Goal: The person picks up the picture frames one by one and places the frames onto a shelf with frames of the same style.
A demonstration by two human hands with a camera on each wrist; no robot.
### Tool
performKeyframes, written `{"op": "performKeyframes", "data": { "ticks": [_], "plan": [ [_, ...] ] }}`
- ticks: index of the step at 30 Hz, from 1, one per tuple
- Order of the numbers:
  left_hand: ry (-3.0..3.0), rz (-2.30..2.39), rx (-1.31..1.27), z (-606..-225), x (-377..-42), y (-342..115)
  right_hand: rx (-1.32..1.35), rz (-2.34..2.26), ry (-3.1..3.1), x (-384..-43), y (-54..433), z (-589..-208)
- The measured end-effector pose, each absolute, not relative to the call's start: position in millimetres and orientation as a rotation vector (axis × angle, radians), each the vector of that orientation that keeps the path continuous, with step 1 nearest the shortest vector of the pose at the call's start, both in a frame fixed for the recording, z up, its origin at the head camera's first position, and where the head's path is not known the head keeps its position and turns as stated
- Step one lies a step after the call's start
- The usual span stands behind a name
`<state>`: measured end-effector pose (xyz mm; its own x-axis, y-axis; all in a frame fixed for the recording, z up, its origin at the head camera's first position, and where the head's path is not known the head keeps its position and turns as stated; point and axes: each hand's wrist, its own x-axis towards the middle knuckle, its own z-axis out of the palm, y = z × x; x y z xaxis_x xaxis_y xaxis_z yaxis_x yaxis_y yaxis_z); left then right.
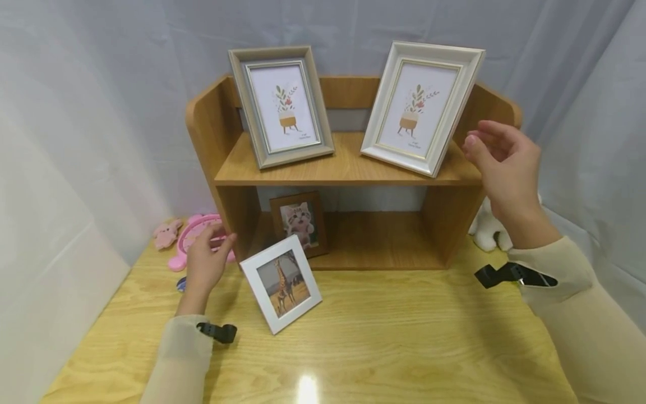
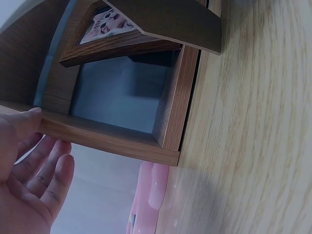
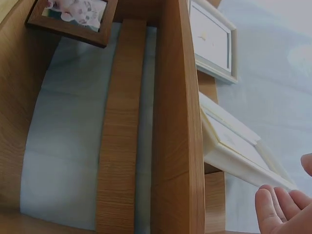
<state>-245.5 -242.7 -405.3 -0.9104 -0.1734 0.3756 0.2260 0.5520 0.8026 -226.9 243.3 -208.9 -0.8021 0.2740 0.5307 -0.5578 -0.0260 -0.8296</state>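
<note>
Wooden shelf [image 1: 348, 165]: 2 levels, standing between the 2 hands and a little beyond them; its left side panel meets the left hand, its right side panel rises by the right hand.
Left hand [image 1: 206, 261]: pinches the front edge of the left side panel, thumb on the inner face, fingers outside.
Right hand [image 1: 507, 168]: fingers loosely bent, thumb apart from them, gripping nothing; just beside the white frame.
White frame [image 1: 423, 109]: on the upper level, left of the right hand, leaning back, its lower corner close to the board's front edge.
Beige frame [image 1: 285, 109]: same level, farther left of the right hand, above and right of the left hand.
Room to move: a gap separates the 2 upper frames; a stretch of table [image 1: 398, 331] runs in front of the shelf, between the hands.
In the way: giraffe frame [image 1: 284, 283], close to the left hand's right, partly hiding the kitten frame [image 1: 298, 219] in the lower compartment.
Outer sides: pink round object [image 1: 189, 235] behind the left hand, pink toy [image 1: 166, 234] left of it; white toy [image 1: 487, 230] below the right hand.
</note>
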Motion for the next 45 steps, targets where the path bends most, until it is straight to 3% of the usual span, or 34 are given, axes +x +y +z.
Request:
{"op": "performKeyframes", "data": {
  "ticks": [13, 27, 45],
  "plan": [
    [-2.415, -1.232, -0.065, -399, -244, -244, 0.363, 1.76, -1.744, -199, 250, -232],
    [-2.432, -1.184, -0.019, -393, -238, -246, 0.245, 1.634, -1.765, -178, 261, -272],
    [-2.458, -1.139, -0.117, -392, -219, -247, -0.076, 1.378, -1.959, -192, 287, -336]
  ]
}}
